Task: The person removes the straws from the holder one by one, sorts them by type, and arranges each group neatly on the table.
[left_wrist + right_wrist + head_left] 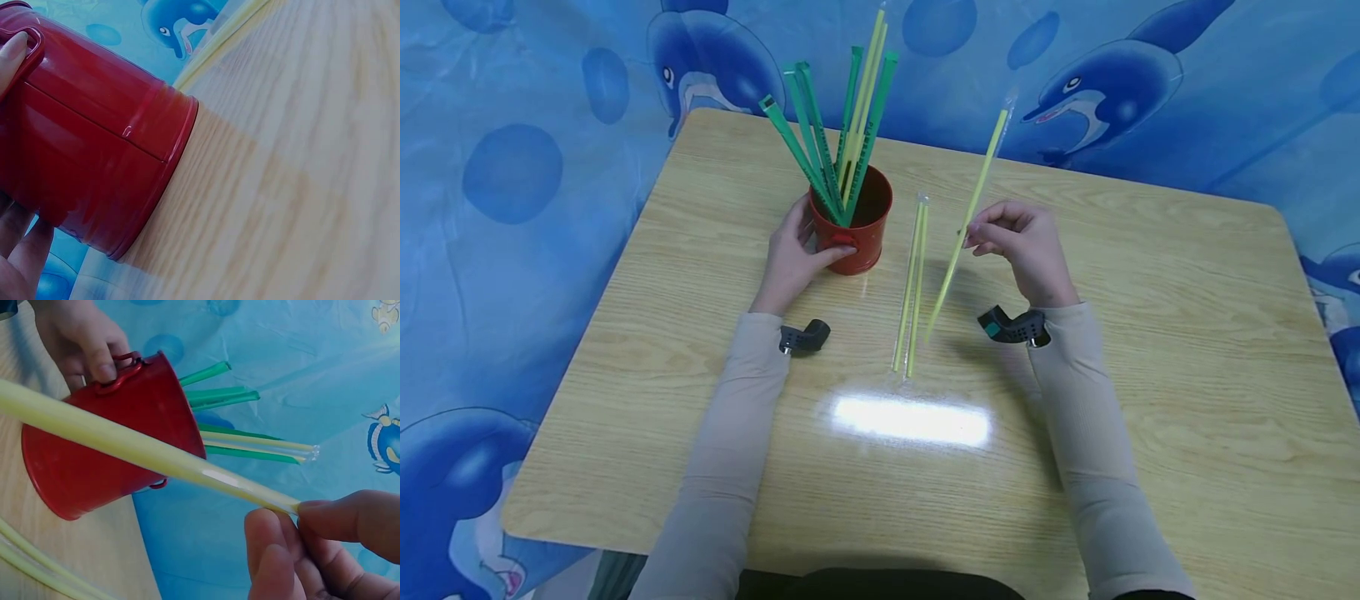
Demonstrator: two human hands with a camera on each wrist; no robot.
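So I'm standing here watching someone at a wood-look table [1187,375] and both hands are busy. Left hand [797,254] is wrapped around the side of a little red bucket [867,248] at upper centre of the frame, thumb at the handle loop on the near side, fingers round the left, opened about as wide as the bucket needs. The right hand [1021,250], a bit right of centre, has a yellow straw [981,182] in a nearly closed pinch, thumb against fingertips. That straw's in a clear wrapper and tilted, top end leaning to the upper right; can't tell if its bottom end touches the table. Between the hands, mid-frame, a pair of wrapped yellow straws [919,275] lies side by side on the wood. The bucket's upright and holds some green-wrapped straws [797,152] plus a couple of yellow ones [866,83], all poking well above the rim. There's a black gadget [1011,325] on the right wrist, and a blue dolphin-print sheet [497,275] along the top and left.
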